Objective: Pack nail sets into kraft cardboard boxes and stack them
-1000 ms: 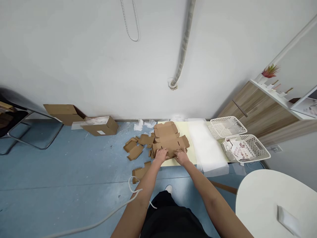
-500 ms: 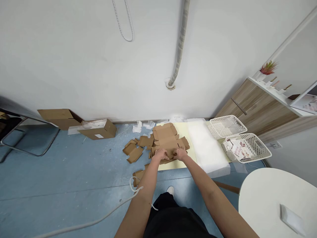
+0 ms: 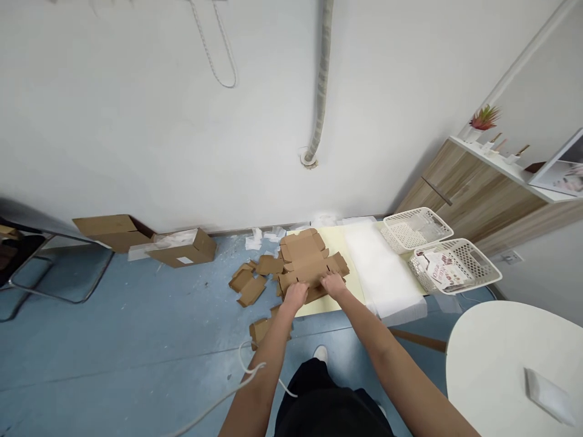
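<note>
A flat brown cardboard box blank (image 3: 310, 262) lies on a pale yellow sheet (image 3: 339, 243) on the blue floor. My left hand (image 3: 296, 295) grips the near left edge of the blank, fingers curled over it. My right hand (image 3: 334, 284) rests on the near right part of the same blank, fingers bent down onto the cardboard. Both arms reach forward from the bottom of the view.
Several smaller folded cardboard pieces (image 3: 248, 282) lie left of the blank. White foam sheets (image 3: 380, 273) lie to the right, then two white mesh baskets (image 3: 455, 267). Two brown boxes (image 3: 182, 247) stand by the wall. A round white table (image 3: 514, 364) is at right.
My left hand slid a little toward me along the blank's near edge; the right hand stayed on the cardboard. The camera tilted slightly, shifting the scene.
</note>
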Demonstrator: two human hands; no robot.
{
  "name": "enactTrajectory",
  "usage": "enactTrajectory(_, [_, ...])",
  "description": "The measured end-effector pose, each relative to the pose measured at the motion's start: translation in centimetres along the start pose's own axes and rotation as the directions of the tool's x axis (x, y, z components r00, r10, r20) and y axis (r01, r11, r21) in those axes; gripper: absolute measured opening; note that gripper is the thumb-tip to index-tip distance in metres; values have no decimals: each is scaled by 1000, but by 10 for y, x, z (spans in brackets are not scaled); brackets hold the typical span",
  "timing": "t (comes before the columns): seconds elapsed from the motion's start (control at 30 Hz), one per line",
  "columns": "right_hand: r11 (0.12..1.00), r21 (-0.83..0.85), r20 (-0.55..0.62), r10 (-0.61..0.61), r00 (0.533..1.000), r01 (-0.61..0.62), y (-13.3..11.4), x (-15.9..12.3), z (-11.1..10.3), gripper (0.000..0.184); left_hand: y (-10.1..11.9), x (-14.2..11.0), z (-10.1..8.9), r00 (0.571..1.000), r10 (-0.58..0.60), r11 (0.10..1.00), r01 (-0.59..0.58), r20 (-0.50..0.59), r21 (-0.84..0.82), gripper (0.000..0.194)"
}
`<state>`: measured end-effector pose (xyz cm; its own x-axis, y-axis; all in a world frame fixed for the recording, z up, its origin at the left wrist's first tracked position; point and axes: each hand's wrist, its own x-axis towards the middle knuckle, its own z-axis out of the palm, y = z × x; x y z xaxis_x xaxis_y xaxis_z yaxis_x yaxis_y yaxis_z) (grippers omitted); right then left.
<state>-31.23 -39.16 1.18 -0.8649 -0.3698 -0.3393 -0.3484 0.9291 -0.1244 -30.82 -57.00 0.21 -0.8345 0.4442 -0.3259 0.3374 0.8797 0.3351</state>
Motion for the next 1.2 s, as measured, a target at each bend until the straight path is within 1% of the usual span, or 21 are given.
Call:
enactTrajectory(0.1, [994,-23,-94,-107,990,105,4,-10,-10,34,12,-15,-7,996,-1,998,7,-93,65,29])
enactTrajectory(0.17, [983,-58,-177,-183,967,176,11,-19,-20,31,20,-21,-16,980,11,994,11,-201,112,31])
enactTrajectory(0.2, [979,-75,-218,-203,955,191,14,-26,-27,30,25,-24,-20,965,24,992,10,-260,129,32])
enactTrajectory(0.3, [979,-113,-322,-200,925,172,26,-53,-47,30,48,-29,-33,912,72,990,-17,-403,138,37])
enactTrajectory(0.37, [983,-135,-391,-165,905,121,35,-81,-60,31,71,-32,-39,875,124,989,-69,-468,133,39])
enactTrajectory(0.43, [990,-135,-458,-88,885,29,47,-117,-72,33,102,-35,-43,833,207,978,-155,-512,143,41])
enactTrajectory(0.5, [991,-103,-504,24,863,-88,62,-163,-79,34,141,-38,-42,791,303,953,-259,-532,157,43])
enactTrajectory(0.6, [967,-26,-531,201,823,-252,86,-245,-78,35,212,-44,-33,735,441,894,-411,-516,179,44])
enactTrajectory(0.67, [936,28,-540,310,783,-352,99,-305,-69,36,264,-50,-20,702,529,842,-503,-477,194,45])
enactTrajectory(0.73, [887,84,-542,423,726,-454,109,-366,-52,39,316,-59,-1,669,614,782,-588,-420,206,46])
enactTrajectory(0.8, [820,155,-530,540,654,-551,116,-425,-27,43,366,-70,26,630,693,714,-667,-351,213,47])
enactTrajectory(0.87, [735,235,-503,652,567,-637,119,-479,7,48,411,-82,59,575,771,632,-746,-274,211,48])
enactTrajectory(0.97, [593,321,-429,786,445,-738,116,-546,74,55,465,-99,119,457,878,478,-857,-143,191,49])
enactTrajectory(1.03, [504,356,-357,852,383,-787,109,-580,124,54,490,-110,162,378,925,379,-910,-40,169,51])
enactTrajectory(1.07, [460,374,-312,880,358,-805,104,-592,148,54,498,-115,184,342,940,335,-929,15,157,51])
enactTrajectory(1.13, [377,411,-211,925,316,-830,90,-609,193,52,506,-122,224,287,950,270,-953,124,135,50])
enactTrajectory(1.2, [309,443,-114,951,289,-842,74,-616,229,51,505,-127,257,240,942,220,-969,234,109,49])
